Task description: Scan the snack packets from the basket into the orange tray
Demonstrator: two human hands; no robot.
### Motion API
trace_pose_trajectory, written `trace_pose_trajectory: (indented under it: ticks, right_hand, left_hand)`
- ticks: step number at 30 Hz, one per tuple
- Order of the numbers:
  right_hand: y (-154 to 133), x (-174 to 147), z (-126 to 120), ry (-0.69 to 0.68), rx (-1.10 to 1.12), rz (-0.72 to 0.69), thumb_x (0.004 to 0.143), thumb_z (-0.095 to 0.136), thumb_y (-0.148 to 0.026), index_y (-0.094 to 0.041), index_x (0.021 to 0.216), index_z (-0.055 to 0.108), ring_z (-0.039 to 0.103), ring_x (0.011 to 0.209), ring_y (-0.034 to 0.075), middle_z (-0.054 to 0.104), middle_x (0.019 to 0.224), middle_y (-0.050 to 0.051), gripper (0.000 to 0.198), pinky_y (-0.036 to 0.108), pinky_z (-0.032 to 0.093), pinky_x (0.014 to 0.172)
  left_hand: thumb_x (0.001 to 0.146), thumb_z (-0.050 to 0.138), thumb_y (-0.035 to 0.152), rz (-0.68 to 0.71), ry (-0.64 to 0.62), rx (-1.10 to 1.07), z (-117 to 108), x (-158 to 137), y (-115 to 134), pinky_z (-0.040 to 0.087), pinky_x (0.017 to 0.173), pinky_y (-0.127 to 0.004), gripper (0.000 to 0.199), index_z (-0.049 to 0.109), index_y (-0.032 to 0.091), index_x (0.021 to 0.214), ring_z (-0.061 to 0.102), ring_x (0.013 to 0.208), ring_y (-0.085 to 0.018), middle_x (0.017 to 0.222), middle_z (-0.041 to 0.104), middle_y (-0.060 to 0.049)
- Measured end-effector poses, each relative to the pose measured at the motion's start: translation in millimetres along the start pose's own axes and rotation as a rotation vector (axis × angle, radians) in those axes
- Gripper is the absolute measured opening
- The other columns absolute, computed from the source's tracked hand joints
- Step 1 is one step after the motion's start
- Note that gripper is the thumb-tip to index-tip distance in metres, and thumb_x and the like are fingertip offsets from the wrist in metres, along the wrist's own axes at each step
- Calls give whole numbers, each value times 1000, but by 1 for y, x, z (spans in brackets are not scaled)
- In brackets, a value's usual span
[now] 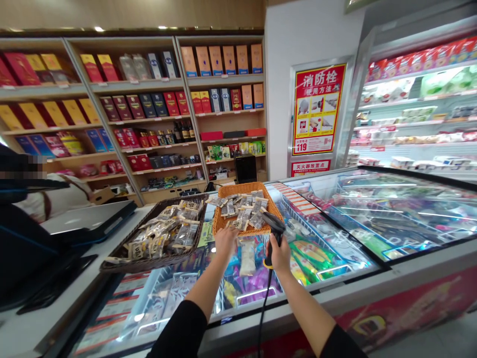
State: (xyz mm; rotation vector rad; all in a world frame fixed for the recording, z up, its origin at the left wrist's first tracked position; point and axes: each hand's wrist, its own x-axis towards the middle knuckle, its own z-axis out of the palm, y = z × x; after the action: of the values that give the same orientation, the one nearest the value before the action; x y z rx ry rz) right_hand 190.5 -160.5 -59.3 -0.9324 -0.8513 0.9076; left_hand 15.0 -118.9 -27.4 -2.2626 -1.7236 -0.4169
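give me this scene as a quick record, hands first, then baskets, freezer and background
left hand: at the near edge of the orange basket; grip unclear
right hand: holds a black handheld scanner, its cord hanging down
orange basket: small packets inside
brown basket: more small packets, left of the orange one
freezer: glass-topped, packages visible inside
background: shelves of boxes, red and yellow poster
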Motion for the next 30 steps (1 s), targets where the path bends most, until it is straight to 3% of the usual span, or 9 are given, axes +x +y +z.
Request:
trace_pose_trajectory:
  ticks: [6,10,12,15,18,22,25,27,30]
  right_hand:
    - [0,4,1,2,-26,7,77,59,-59,-23,74,44,45,31,13,49,46,-7,39,25,35,33]
    - [1,4,-1,7,-1,30,76,59,-59,-23,74,44,45,32,13,50,46,-7,39,24,35,32]
    - [1,5,-2,8,0,39,76,59,-59,-23,73,44,46,32,13,50,47,-6,40,25,36,32]
    - [0,4,-3,15,1,40,76,59,-60,-23,74,44,46,32,13,51,49,-6,40,25,36,32]
    - [0,4,-4,20,2,30,77,58,-59,-23,75,45,45,33,13,50,49,-6,38,26,37,32]
    - [2,4,-7,24,1,30,79,57,-58,-23,76,44,45,32,13,49,47,-6,37,25,37,32]
    - [1,3,-7,-1,-20,8,79,57,-56,-24,75,43,46,32,13,50,48,-6,36,25,36,33]
    - [-2,0,-3,-46,-48,-36,79,57,-56,-23,75,44,46,33,13,50,48,-7,35,24,37,34]
    - [-8,-5,10,-153,-74,-66,79,58,-54,-23,76,47,45,34,12,50,48,-7,34,23,37,36]
  left_hand:
    - [84,51,24,80,-58,-142,-12,12,-7,43,76,-28,20,69,20,90,63,88,-20,92,69,-7]
    - [87,45,25,-32,-15,-378,-22,34,-20,46,75,-25,28,71,19,96,64,86,-18,96,70,-7]
    - [77,54,15,-86,-106,-374,-26,51,-26,47,74,-25,27,72,20,97,64,85,-20,96,71,-7]
    - [58,59,0,-99,-385,-347,-24,75,-30,47,66,-25,49,74,23,98,66,73,-21,85,73,-6]
    - [51,57,-6,-92,-467,-349,-18,89,-29,47,64,-25,59,74,24,99,65,68,-20,80,72,-5]
    - [54,61,0,-17,-421,-366,-13,89,-32,48,74,-25,55,73,25,101,66,83,-21,93,73,-6]
    - [67,61,11,-30,-272,-444,-17,83,-45,48,80,-28,34,73,21,97,65,89,-22,93,73,-7]
    - [74,59,18,-154,-101,-531,-22,78,-58,48,80,-29,24,72,18,94,65,87,-22,87,72,-7]
    - [79,60,28,-424,87,-835,-33,67,-81,51,73,-30,27,68,15,101,66,77,-20,79,70,-6]
